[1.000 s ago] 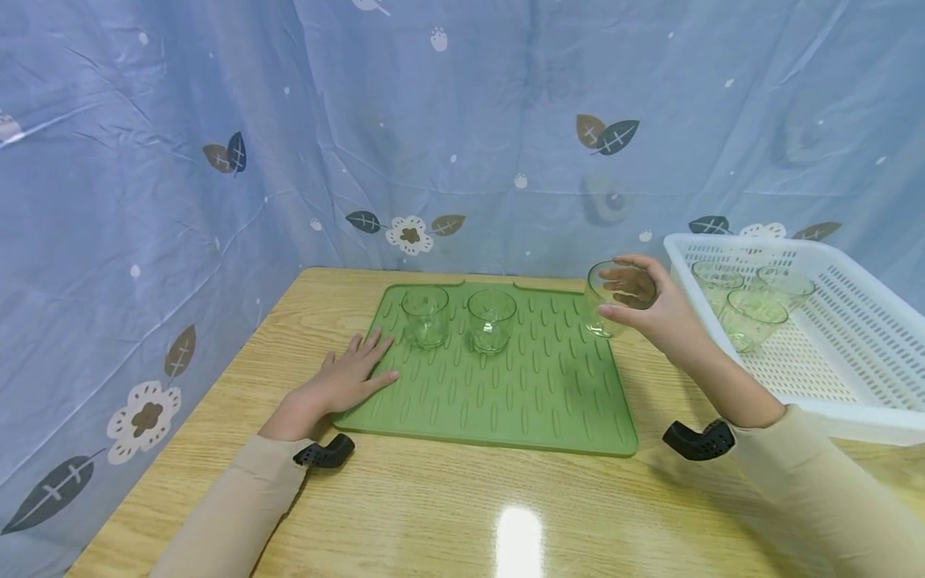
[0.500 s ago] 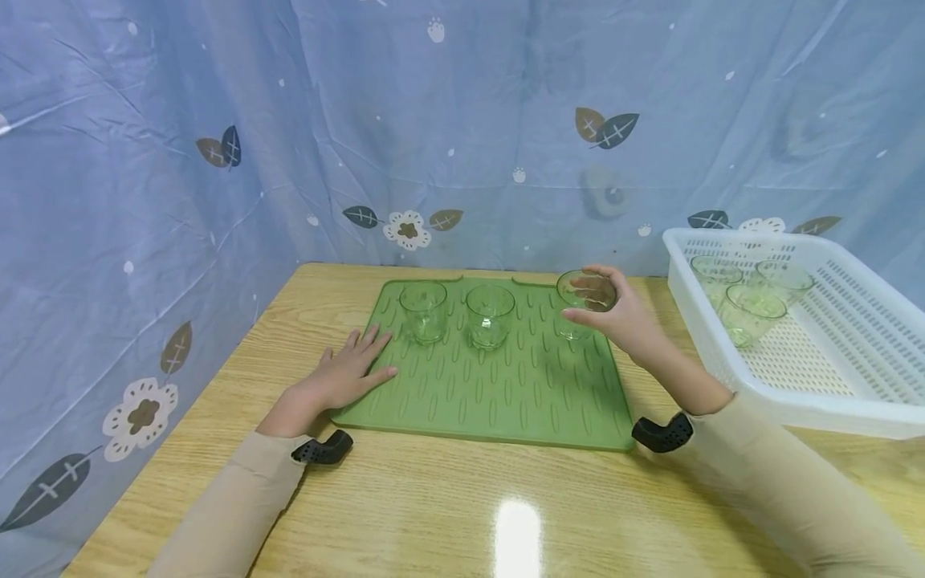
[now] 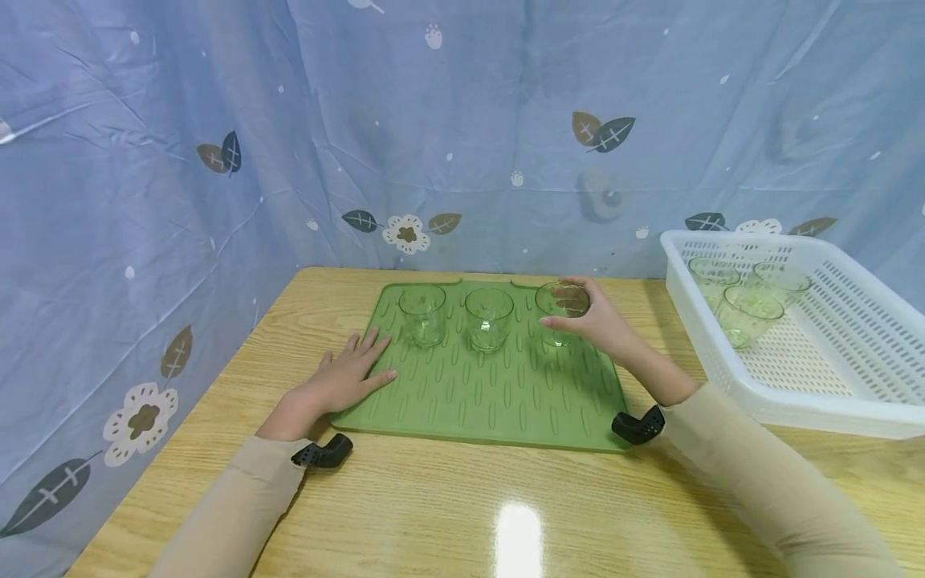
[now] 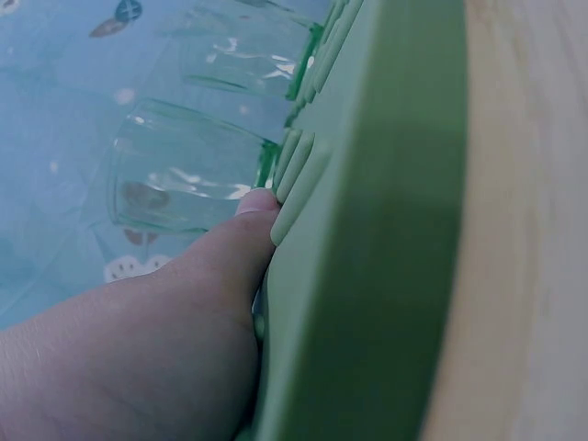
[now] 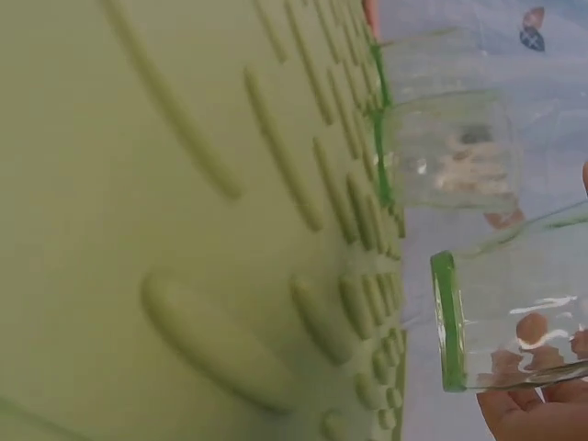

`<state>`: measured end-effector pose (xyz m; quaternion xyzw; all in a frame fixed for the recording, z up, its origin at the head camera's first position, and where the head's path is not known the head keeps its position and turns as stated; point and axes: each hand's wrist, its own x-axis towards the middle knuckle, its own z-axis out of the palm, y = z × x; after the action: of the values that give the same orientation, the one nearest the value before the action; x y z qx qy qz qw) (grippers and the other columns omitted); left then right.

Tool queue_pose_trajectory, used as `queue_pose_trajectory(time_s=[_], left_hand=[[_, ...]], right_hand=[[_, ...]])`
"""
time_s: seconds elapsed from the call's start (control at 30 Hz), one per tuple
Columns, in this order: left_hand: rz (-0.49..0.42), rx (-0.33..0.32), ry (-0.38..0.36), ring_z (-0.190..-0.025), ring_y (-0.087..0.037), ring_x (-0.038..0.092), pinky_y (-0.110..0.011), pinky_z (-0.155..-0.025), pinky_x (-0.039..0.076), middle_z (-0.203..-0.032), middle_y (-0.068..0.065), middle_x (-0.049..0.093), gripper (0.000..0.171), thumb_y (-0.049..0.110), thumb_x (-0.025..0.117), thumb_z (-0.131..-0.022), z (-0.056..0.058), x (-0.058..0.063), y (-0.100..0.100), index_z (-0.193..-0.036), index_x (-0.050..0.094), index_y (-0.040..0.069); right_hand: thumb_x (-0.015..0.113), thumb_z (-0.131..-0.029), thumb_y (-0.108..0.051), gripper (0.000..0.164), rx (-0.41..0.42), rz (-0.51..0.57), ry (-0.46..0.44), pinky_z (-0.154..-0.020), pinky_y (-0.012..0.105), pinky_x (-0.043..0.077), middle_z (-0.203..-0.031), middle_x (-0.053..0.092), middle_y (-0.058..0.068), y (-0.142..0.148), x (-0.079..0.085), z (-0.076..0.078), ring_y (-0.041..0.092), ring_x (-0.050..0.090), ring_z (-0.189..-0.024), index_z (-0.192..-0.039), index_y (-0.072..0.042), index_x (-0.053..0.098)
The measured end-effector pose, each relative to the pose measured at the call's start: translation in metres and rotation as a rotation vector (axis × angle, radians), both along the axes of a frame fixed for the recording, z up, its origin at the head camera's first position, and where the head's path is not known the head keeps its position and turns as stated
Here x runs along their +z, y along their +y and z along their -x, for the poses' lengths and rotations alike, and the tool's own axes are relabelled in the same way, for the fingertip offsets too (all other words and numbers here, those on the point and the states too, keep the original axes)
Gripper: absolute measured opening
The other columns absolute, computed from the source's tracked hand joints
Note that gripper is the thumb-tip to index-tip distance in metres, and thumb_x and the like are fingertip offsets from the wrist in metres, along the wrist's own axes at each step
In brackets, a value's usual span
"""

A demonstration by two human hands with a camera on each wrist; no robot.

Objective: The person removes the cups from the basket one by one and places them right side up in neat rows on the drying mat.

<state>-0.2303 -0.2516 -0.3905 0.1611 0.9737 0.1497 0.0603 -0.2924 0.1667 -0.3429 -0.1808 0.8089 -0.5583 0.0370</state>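
My right hand (image 3: 598,325) grips a clear green-tinted glass (image 3: 555,321) by its sides, thumb in front and fingers behind. That glass is upright over the right part of the green ridged mat (image 3: 499,417). In the right wrist view a small gap shows between the held glass's base (image 5: 447,322) and the mat. My left hand (image 3: 343,381) rests on the mat's left edge, fingers spread. Two more glasses stand upright on the mat: a left glass (image 3: 423,317) near my left fingertips and a middle glass (image 3: 489,321).
A white plastic basket (image 3: 737,377) stands on the right of the wooden table (image 3: 405,498). Inside it, toward the left, are three similar glasses (image 3: 751,313). A blue patterned curtain (image 3: 506,120) hangs behind the table.
My right hand has carried the glass left and lower, from the mat's right edge to beside the middle glass. The left hand stays on the mat.
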Motion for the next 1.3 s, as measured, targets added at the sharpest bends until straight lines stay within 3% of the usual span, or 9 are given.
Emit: queue_pose_trajectory(time_s=[0.57,1.3], left_hand=[[-0.003,0.006,0.002,-0.153,-0.048,0.000,-0.080,-0.110,0.001,-0.170,-0.019,0.007,0.078,0.055,0.043,-0.107,0.001,-0.001,-0.001,-0.166,0.016,0.011],[-0.012,0.002,0.003,-0.153,-0.048,0.001,-0.080,-0.110,0.001,-0.169,-0.020,0.007,0.078,0.055,0.044,-0.107,0.000,0.000,0.001,-0.166,0.017,0.010]], right_hand=[[0.075,-0.096,-0.014,0.085,0.072,-0.038,-0.053,-0.115,0.059,0.034,-0.158,0.036,0.027,0.011,-0.012,0.007,0.042,0.035,-0.146,-0.160,0.001,0.021],[0.074,-0.096,-0.011,0.091,0.117,-0.075,-0.098,-0.110,0.061,0.039,-0.157,0.034,0.031,0.018,-0.008,0.005,0.049,0.039,-0.141,-0.163,-0.003,0.013]])
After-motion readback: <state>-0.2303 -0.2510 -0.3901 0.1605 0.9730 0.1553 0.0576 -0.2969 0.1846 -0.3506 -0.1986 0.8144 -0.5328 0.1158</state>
